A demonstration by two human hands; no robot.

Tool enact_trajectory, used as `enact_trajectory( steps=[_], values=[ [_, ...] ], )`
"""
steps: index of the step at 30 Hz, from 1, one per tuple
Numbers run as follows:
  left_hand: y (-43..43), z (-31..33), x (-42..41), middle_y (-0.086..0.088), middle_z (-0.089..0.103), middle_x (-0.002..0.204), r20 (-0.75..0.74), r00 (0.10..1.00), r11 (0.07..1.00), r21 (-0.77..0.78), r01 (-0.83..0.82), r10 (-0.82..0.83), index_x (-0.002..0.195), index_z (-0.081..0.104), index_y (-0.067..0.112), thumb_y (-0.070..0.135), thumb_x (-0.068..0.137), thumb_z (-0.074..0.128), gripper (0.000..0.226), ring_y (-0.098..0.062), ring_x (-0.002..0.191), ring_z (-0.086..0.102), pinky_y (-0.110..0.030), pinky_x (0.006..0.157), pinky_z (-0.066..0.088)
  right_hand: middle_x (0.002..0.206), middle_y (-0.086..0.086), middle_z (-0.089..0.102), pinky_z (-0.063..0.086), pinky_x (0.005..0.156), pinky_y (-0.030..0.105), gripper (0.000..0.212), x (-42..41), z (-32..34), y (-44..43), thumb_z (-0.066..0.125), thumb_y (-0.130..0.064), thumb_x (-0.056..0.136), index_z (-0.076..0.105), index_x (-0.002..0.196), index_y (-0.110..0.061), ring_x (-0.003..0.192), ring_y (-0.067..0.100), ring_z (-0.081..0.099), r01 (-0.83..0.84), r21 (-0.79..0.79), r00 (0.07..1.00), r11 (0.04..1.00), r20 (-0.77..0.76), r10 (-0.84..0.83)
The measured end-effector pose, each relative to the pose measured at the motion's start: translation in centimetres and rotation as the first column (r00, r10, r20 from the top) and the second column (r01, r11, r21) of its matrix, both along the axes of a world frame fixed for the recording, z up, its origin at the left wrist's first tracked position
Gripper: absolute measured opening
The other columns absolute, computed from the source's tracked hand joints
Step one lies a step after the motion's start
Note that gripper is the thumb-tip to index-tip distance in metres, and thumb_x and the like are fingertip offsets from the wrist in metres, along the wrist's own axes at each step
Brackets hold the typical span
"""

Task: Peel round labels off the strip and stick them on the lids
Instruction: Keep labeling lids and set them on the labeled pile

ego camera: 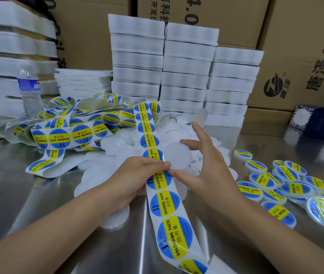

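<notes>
Glossy paper strip [153,214] of round blue-and-yellow labels [165,203] pinched by left hand [135,175] above shiny steel table [9,184], frosted round plastic lid [177,155] gripped between thumb and forefinger of right hand [206,163]

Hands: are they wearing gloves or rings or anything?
No. The left hand and the right hand are bare, with no gloves, rings or watch. The nails are short and plain, and no sleeves show in the picture.
</notes>
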State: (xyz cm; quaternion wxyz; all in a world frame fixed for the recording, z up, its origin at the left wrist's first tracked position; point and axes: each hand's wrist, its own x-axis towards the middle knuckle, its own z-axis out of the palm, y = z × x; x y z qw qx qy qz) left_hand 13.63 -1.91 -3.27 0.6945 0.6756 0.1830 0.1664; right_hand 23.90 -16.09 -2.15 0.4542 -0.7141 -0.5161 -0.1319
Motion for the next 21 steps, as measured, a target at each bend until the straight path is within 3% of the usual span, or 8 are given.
enact_trajectory(
  steps=[2,5,7,9,11,13,16,21],
  values=[
    [0.1,-0.1,0.0,-0.017,0.074,0.091,0.003,1.000,1.000,-0.010,-0.003,0.003,0.080,0.077,0.013,0.022,0.081,0.070,0.012,-0.029,0.082,0.071,-0.043,0.085,0.054,0.114,-0.024,0.049,0.028,0.108,0.034,0.085,-0.1,0.1,-0.1,0.080,-0.029,0.070,0.021,0.126,-0.055,0.108,-0.023,0.035,-0.008,0.001,1.000,1.000,0.026,0.008],
    [0.0,-0.1,0.1,-0.016,0.074,0.091,0.012,1.000,0.999,-0.041,0.013,-0.012,0.082,0.077,0.009,0.018,0.082,0.068,0.013,-0.029,0.083,0.071,-0.042,0.085,0.056,0.112,-0.015,0.048,0.032,0.091,0.007,0.067,-0.5,0.5,-0.4,0.077,-0.025,0.073,0.040,0.121,-0.052,0.102,-0.010,0.044,-0.022,0.106,0.998,0.994,-0.050,0.028],
    [0.0,-0.1,0.1,-0.014,0.075,0.089,0.014,1.000,0.999,-0.049,0.021,-0.020,0.079,0.078,0.009,0.017,0.083,0.068,0.013,-0.027,0.081,0.072,-0.039,0.081,0.059,0.103,-0.008,0.054,0.037,0.081,0.006,0.031,-0.7,1.4,-0.6,0.067,-0.029,0.073,0.064,0.100,-0.043,0.088,-0.005,0.051,-0.041,0.252,0.953,0.967,-0.281,0.114],
    [0.0,0.0,0.0,-0.012,0.075,0.086,0.002,1.000,0.999,-0.027,0.025,-0.025,0.076,0.078,0.013,0.018,0.083,0.068,0.013,-0.023,0.075,0.073,-0.033,0.072,0.060,0.084,-0.010,0.058,0.040,0.080,0.018,0.015,-0.5,2.3,-0.8,0.060,-0.031,0.073,0.075,0.077,-0.031,0.074,0.002,0.051,-0.079,0.365,0.780,0.928,-0.557,0.285],
    [0.0,0.0,-0.1,-0.010,0.076,0.085,-0.007,0.999,0.999,-0.016,0.035,-0.036,0.075,0.078,0.014,0.019,0.083,0.069,0.013,-0.020,0.073,0.073,-0.028,0.065,0.059,0.073,-0.009,0.050,0.039,0.082,0.029,0.021,-0.4,2.8,-0.9,0.062,-0.039,0.070,0.075,0.070,-0.023,0.066,0.008,0.044,-0.078,0.369,0.598,0.926,-0.726,0.340],
    [0.0,0.0,-0.1,-0.010,0.076,0.086,-0.009,0.999,0.999,-0.015,0.047,-0.048,0.075,0.078,0.014,0.018,0.083,0.069,0.013,-0.019,0.073,0.073,-0.026,0.063,0.059,0.071,-0.006,0.043,0.039,0.080,0.034,0.034,-0.3,2.9,-1.0,0.055,-0.046,0.075,0.075,0.071,-0.018,0.065,0.011,0.038,-0.064,0.305,0.494,0.950,-0.818,0.296],
    [0.0,0.0,-0.1,-0.010,0.076,0.088,-0.014,0.999,0.999,-0.004,0.053,-0.053,0.077,0.078,0.013,0.019,0.082,0.069,0.012,-0.018,0.074,0.073,-0.029,0.070,0.059,0.068,-0.006,0.041,0.039,0.078,0.032,0.042,-0.2,2.6,-0.7,0.047,-0.046,0.086,0.075,0.071,-0.018,0.062,0.012,0.037,-0.054,0.225,0.439,0.973,-0.870,0.225],
    [0.1,-0.1,0.0,-0.010,0.076,0.090,-0.027,0.999,0.999,0.024,0.038,-0.037,0.083,0.077,0.013,0.023,0.081,0.070,0.013,-0.019,0.076,0.072,-0.037,0.081,0.056,0.067,-0.005,0.042,0.040,0.074,0.031,0.045,0.0,2.4,-0.4,0.046,-0.048,0.088,0.076,0.068,-0.020,0.058,0.011,0.038,-0.066,0.155,0.406,0.986,-0.898,0.169]
  ],
)
